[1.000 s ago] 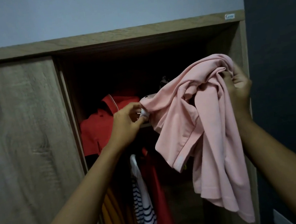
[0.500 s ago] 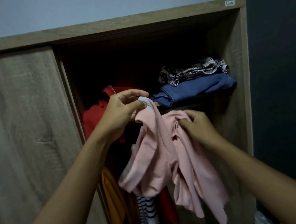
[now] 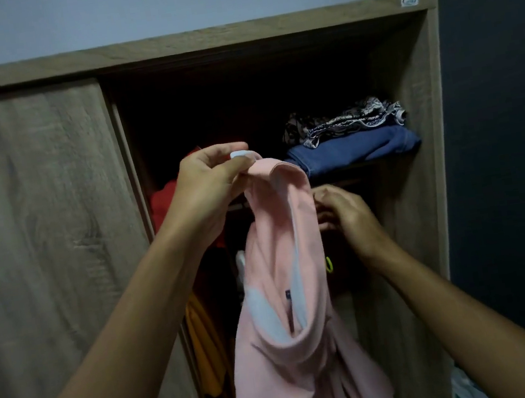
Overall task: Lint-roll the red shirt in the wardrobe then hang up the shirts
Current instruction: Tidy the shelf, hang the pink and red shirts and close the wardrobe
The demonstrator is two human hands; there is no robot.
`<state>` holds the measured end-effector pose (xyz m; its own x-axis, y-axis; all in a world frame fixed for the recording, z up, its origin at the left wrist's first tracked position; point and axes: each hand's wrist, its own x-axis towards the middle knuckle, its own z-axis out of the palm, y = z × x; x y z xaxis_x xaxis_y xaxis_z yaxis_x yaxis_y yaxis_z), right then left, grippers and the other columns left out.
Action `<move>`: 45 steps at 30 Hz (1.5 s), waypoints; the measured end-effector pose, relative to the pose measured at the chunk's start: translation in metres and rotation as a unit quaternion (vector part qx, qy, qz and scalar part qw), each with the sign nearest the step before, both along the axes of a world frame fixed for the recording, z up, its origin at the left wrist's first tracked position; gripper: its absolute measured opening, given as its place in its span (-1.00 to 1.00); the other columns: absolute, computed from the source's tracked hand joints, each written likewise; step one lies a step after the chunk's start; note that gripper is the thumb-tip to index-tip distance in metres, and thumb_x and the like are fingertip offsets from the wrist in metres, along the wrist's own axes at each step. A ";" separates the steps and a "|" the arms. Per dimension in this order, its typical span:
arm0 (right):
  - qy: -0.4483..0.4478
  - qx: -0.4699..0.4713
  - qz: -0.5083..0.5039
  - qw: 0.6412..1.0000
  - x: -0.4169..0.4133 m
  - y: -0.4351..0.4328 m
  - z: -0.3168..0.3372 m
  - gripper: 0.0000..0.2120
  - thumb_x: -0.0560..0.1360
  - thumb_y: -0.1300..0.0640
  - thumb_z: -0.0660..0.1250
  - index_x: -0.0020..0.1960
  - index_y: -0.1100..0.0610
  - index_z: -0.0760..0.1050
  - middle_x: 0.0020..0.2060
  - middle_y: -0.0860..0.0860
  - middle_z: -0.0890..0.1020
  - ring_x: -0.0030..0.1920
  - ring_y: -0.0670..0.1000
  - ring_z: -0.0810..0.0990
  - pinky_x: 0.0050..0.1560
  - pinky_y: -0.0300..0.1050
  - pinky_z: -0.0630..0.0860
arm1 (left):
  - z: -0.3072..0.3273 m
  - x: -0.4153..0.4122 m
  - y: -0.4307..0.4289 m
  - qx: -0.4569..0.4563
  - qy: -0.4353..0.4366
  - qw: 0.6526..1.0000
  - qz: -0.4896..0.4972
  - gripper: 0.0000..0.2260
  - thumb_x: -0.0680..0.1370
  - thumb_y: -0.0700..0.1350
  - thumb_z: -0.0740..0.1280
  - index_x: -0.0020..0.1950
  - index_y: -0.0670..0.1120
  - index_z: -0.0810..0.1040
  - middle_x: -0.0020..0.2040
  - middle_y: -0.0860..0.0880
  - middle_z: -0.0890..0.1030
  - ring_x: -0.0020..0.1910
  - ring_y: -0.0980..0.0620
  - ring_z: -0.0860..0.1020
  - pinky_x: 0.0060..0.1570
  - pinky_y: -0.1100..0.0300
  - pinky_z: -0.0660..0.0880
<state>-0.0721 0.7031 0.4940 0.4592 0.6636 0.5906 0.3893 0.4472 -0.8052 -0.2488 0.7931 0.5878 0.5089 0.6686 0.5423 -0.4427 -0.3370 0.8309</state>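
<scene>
**Pink shirt held up at the open wardrobe**

One pale pink cotton shirt [image 3: 289, 312] hangs in front of the wardrobe opening, pinched at its top by the left hand [image 3: 206, 189], whose fingers [image 3: 231, 149] are closed on the fabric and a white hanger hook [image 3: 240, 154]. The right hand [image 3: 342, 210] sits just beside the shirt's right edge, fingers curled and loosely apart, gripping nothing I can make out. One red shirt [image 3: 164, 201] hangs behind, at the left edge of the wooden wardrobe [image 3: 418, 178]. On its shelf, two folded items: blue denim [image 3: 358, 149] under a patterned cloth [image 3: 344, 119].
</scene>
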 end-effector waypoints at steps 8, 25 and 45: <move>-0.233 -0.161 -0.171 0.944 -0.048 -0.023 0.000 -0.31 0.29 -0.31 0.45 0.28 -0.18 0.22 0.15 -0.15 0.47 0.05 -0.09 0.52 -0.01 -0.13 0.47 | -0.013 0.013 0.000 -0.059 -0.022 0.996 0.065 -0.86 0.55 -0.33 0.40 0.09 -0.21 0.61 -0.05 -0.17 0.68 -0.15 0.02 0.67 -0.22 0.31 0.60; -0.297 -0.186 -0.284 0.892 -0.035 0.006 -0.021 -0.79 0.46 -0.03 0.35 0.06 0.00 0.59 -0.12 0.07 0.68 -0.04 0.22 0.66 -0.14 0.00 0.58 | -0.019 -0.005 0.023 -0.040 -0.117 0.983 0.138 -0.87 0.50 -0.24 0.46 0.01 -0.08 0.65 -0.12 -0.16 0.55 -0.18 -0.04 0.53 -0.17 0.17 0.52; -0.429 -0.185 -0.210 0.859 -0.017 0.015 0.038 -0.81 0.41 0.11 0.27 -0.11 0.10 0.65 -0.28 0.04 0.67 -0.21 0.06 0.64 -0.18 0.08 0.60 | -0.112 -0.021 0.076 0.199 0.289 0.910 0.222 -0.91 0.58 -0.10 0.37 -0.09 -0.09 0.57 -0.20 -0.08 0.64 -0.26 0.06 0.58 -0.19 0.13 0.49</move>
